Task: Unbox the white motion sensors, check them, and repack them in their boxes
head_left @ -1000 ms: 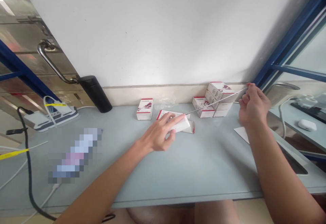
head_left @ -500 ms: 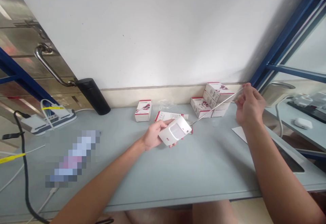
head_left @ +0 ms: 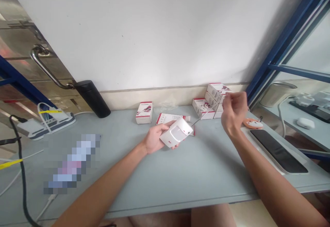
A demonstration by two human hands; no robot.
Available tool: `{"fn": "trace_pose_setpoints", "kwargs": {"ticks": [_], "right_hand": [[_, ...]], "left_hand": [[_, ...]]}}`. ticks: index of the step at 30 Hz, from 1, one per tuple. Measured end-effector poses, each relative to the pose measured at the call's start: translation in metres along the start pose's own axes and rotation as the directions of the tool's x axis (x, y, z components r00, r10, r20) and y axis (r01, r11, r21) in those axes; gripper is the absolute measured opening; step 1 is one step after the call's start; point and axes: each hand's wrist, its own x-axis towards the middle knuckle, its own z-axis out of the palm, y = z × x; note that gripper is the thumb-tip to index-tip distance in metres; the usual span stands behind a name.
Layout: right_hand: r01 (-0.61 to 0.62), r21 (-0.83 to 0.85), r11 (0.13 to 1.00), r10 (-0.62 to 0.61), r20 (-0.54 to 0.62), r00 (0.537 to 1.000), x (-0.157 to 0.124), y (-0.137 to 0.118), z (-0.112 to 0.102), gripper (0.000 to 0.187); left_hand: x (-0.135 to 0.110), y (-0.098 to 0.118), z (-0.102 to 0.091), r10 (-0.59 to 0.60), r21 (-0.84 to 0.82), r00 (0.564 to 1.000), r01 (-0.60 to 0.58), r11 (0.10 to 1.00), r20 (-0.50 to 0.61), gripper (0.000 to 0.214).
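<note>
My left hand [head_left: 156, 137] is wrapped round a white motion sensor [head_left: 175, 133], its windowed front facing up. A thin metal telescopic antenna [head_left: 199, 119] sticks out of the sensor's upper right end toward the right. My right hand [head_left: 234, 111] is raised in front of the stacked boxes, thumb and fingers pinched together in line with the antenna's far end. The antenna's outer part is hard to make out against the boxes. Behind the sensor lies a red-and-white carton [head_left: 167, 118], partly covered by it.
A small box [head_left: 144, 113] and a stack of boxes [head_left: 202, 108] stand by the wall. A black bottle [head_left: 92, 98] and a power strip [head_left: 48, 125] are at left, near a blurred-out object [head_left: 72, 165]. At right are a dark-screened phone [head_left: 278, 151] and an orange-and-white item [head_left: 253, 123].
My right hand has moved left and a little down, closer to the sensor. The visible antenna is much shorter. The left hand and sensor have hardly moved.
</note>
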Motion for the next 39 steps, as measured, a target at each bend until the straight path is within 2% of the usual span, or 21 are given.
{"fn": "trace_pose_setpoints", "kwargs": {"ticks": [3, 8, 12, 14, 17, 19, 21, 24, 28, 32, 35, 37, 38, 39], "right_hand": [[0.162, -0.08, 0.984, -0.149, 0.14, 0.979, -0.019, 0.001, 0.009, 0.023], [0.175, -0.138, 0.975, -0.112, 0.379, 0.919, -0.044, -0.003, 0.015, 0.018], [0.223, -0.152, 0.963, -0.13, 0.465, 0.876, -0.056, -0.001, 0.017, 0.024], [0.273, -0.174, 0.946, -0.134, 0.557, 0.82, -0.062, 0.002, 0.019, 0.026], [0.333, -0.166, 0.928, -0.129, 0.697, 0.706, -0.07, 0.005, 0.022, 0.031], [0.33, -0.149, 0.932, -0.126, 0.722, 0.68, -0.072, 0.005, 0.023, 0.033], [0.32, -0.157, 0.934, -0.111, 0.726, 0.679, -0.069, 0.003, 0.024, 0.034], [0.385, -0.23, 0.894, -0.098, 0.738, 0.667, -0.06, 0.0, 0.023, 0.042], [0.424, -0.309, 0.851, -0.094, 0.706, 0.702, -0.053, 0.0, 0.025, 0.04], [0.407, -0.333, 0.85, -0.065, 0.702, 0.71, -0.048, 0.003, 0.036, 0.028], [0.442, -0.399, 0.803, -0.02, 0.724, 0.689, -0.035, -0.002, 0.058, 0.025], [0.526, -0.434, 0.731, 0.018, 0.784, 0.621, -0.026, -0.007, 0.081, 0.025], [0.596, -0.432, 0.677, 0.036, 0.828, 0.559, -0.022, -0.009, 0.095, 0.025], [0.695, -0.399, 0.598, 0.039, 0.881, 0.472, -0.019, -0.01, 0.11, 0.028]], "left_hand": [[-0.001, 0.002, -0.003, 0.018, -0.032, 1.0, -0.019, 0.999, -0.02, 0.058], [0.0, 0.003, -0.004, 0.068, -0.093, 0.998, -0.069, 0.993, -0.015, 0.047], [0.001, 0.004, -0.005, 0.061, -0.119, 0.996, -0.068, 0.991, -0.061, 0.045], [0.001, 0.003, -0.006, 0.074, -0.119, 0.992, -0.086, 0.989, -0.1, 0.046], [0.002, 0.002, -0.009, 0.099, -0.131, 0.984, -0.119, 0.984, -0.151, 0.042], [0.002, 0.001, -0.01, 0.1, -0.138, 0.982, -0.122, 0.983, -0.161, 0.04], [0.003, 0.002, -0.009, 0.109, -0.146, 0.979, -0.135, 0.98, -0.173, 0.038], [0.002, 0.005, -0.005, 0.148, -0.165, 0.962, -0.188, 0.968, -0.231, 0.037], [0.0, 0.017, -0.003, 0.256, -0.178, 0.902, -0.331, 0.926, -0.347, 0.041], [-0.005, 0.033, -0.01, 0.332, -0.22, 0.773, -0.511, 0.831, -0.541, 0.041], [-0.009, 0.042, -0.019, 0.332, -0.27, 0.698, -0.602, 0.751, -0.634, 0.046], [-0.011, 0.046, -0.025, 0.328, -0.291, 0.669, -0.639, 0.712, -0.667, 0.05], [-0.011, 0.047, -0.028, 0.326, -0.292, 0.655, -0.652, 0.699, -0.681, 0.052], [-0.012, 0.047, -0.029, 0.325, -0.287, 0.64, -0.664, 0.691, -0.697, 0.053]]}}
